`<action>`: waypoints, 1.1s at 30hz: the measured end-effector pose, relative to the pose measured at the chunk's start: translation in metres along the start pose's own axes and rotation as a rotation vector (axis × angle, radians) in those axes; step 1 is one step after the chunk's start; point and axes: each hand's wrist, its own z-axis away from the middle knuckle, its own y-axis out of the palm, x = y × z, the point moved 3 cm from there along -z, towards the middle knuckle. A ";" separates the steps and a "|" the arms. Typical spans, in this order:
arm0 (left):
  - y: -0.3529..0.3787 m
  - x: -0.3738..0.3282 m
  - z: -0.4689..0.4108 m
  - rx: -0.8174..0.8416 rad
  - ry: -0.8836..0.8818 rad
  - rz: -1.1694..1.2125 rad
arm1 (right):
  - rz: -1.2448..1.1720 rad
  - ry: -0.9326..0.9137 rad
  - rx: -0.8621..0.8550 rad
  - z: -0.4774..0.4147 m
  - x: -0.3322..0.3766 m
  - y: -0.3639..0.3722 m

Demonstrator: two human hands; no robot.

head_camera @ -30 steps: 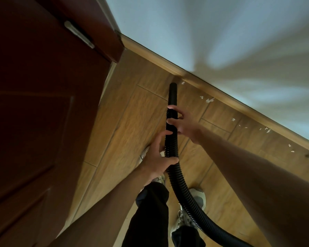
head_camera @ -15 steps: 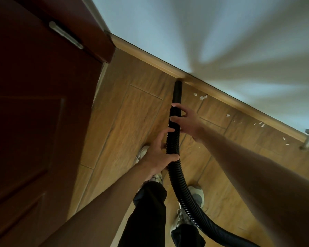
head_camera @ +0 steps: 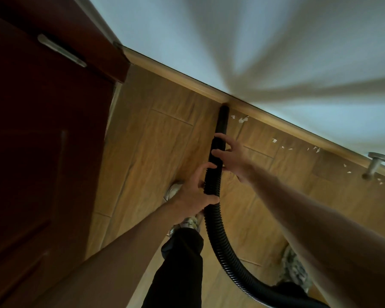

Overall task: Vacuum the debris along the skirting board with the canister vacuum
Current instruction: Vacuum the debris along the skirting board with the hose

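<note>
From the head camera, looking down, both bare hands hold a black ribbed vacuum hose (head_camera: 213, 174); the left hand (head_camera: 195, 194) is wrapped around it lower down, fingers curled closed on the ribbing, while the right hand (head_camera: 229, 156) grasps it just above, thumb and fingers laid across the tube with the outer fingers spread loosely; the hose ends in a smooth black nozzle (head_camera: 222, 118) whose tip touches the foot of the wooden skirting board (head_camera: 187, 82) where it meets the wood-patterned floor (head_camera: 147, 141); just to the right of the tip lie white scraps of debris (head_camera: 240, 119), and more scraps trail along the board toward a metal door stop (head_camera: 375, 164); behind the hands the hose curves down and off to the lower right; a dark red door (head_camera: 42, 141) fills the left side; a pale wall (head_camera: 276, 52) rises above the board; a dark trouser leg (head_camera: 180, 263) and a light shoe (head_camera: 172, 191) show below the arms.
</note>
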 end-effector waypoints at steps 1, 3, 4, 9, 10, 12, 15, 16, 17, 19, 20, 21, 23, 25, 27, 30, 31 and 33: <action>0.002 0.001 0.000 -0.003 0.001 0.002 | 0.005 -0.002 -0.002 0.001 -0.002 0.000; 0.005 0.005 0.002 -0.013 0.003 -0.001 | 0.017 -0.009 -0.007 0.002 -0.006 -0.001; 0.007 0.006 0.002 -0.019 0.006 -0.004 | 0.023 -0.013 -0.011 0.003 -0.008 -0.002; 0.016 0.013 0.004 -0.033 0.008 -0.010 | 0.002 0.001 0.002 0.007 -0.017 -0.009; 0.018 0.014 0.004 -0.034 0.005 -0.014 | -0.008 0.005 0.002 0.008 -0.019 -0.011; 0.023 0.014 0.004 -0.037 0.004 -0.025 | -0.027 0.006 0.000 0.011 -0.023 -0.015; 0.030 0.014 0.003 -0.042 0.023 -0.051 | -0.034 0.003 0.001 0.014 -0.029 -0.021; 0.033 0.015 0.003 -0.044 0.028 -0.054 | -0.038 0.004 0.004 0.015 -0.030 -0.024; 0.035 0.015 0.002 -0.043 0.029 -0.055 | -0.043 0.004 0.008 0.016 -0.032 -0.027; 0.040 0.016 0.000 -0.037 0.026 -0.058 | -0.051 0.003 0.009 0.016 -0.035 -0.033; 0.043 0.016 -0.001 -0.032 0.024 -0.057 | -0.055 0.000 0.010 0.016 -0.036 -0.036; 0.046 0.016 -0.002 -0.028 0.021 -0.056 | -0.056 -0.003 0.011 0.017 -0.037 -0.038; 0.051 0.014 -0.004 -0.025 0.016 -0.059 | -0.062 -0.009 0.012 0.018 -0.039 -0.044; 0.057 0.013 -0.005 -0.018 0.007 -0.058 | -0.072 -0.018 0.009 0.019 -0.041 -0.049; 0.064 0.012 -0.006 -0.008 -0.007 -0.055 | -0.077 -0.018 0.008 0.021 -0.043 -0.055; 0.073 0.012 -0.008 -0.003 -0.011 -0.067 | -0.105 0.001 0.001 0.023 -0.048 -0.064; 0.076 0.012 -0.009 0.002 -0.010 -0.072 | -0.112 0.004 -0.001 0.024 -0.051 -0.067; 0.084 0.012 -0.011 0.015 -0.016 -0.078 | -0.117 0.004 -0.005 0.026 -0.056 -0.074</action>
